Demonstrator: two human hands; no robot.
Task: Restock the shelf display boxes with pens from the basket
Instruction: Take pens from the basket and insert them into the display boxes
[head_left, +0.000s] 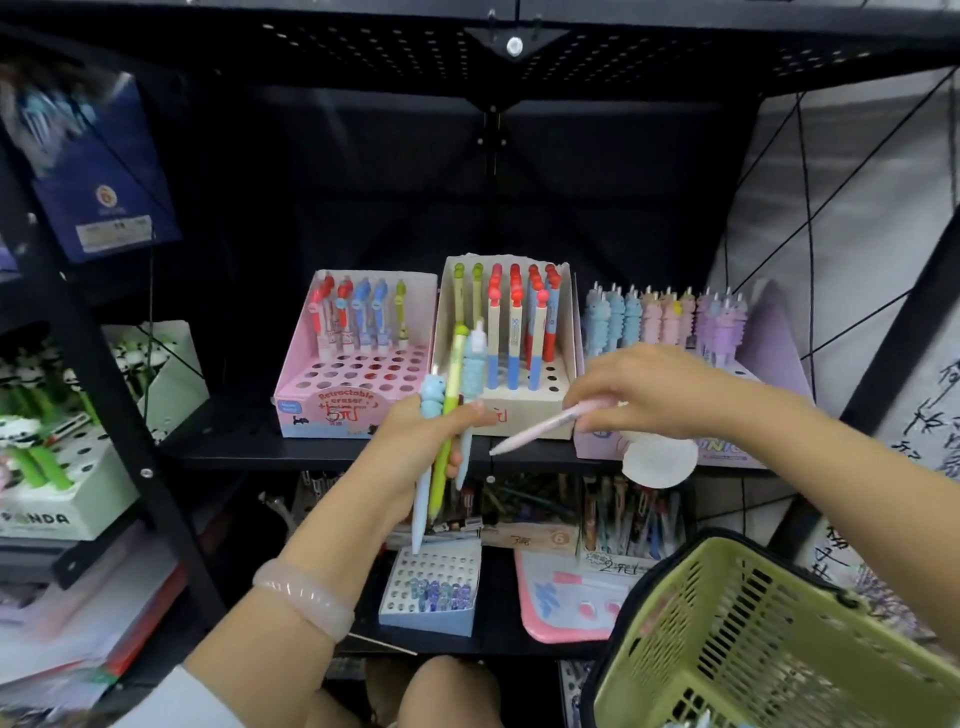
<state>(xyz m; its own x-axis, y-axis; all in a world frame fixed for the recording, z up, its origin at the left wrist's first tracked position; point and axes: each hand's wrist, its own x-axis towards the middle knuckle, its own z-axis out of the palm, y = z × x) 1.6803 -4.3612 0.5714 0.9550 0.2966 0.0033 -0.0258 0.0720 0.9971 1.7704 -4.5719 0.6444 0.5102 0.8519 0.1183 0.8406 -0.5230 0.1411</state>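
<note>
The pens looked light and stiff to me, slim plastic barrels with soft, bulky toppers, so I judged they would slip if pinched at the smooth lower end and were best taken mid-barrel, just under the topper. My left hand (423, 436) was curled round a bunch of three (448, 415), two pale blue and one yellow-green, toppers up and tips hanging below the fist, held in front of the pink display box (311, 384) and the cream display box (558, 332). My right hand (639, 389) pinched a single pink pen (540, 428) at its upper end, fingers bent over it, the tip slanting down and left toward the shelf edge (322, 460). That forearm reached in from the right, palm down, wrist just before the lilac display box (774, 338) of pastel pens, where I judged the pink one belonged. The green basket (753, 639) sat low at my right; what it held I could not tell
</note>
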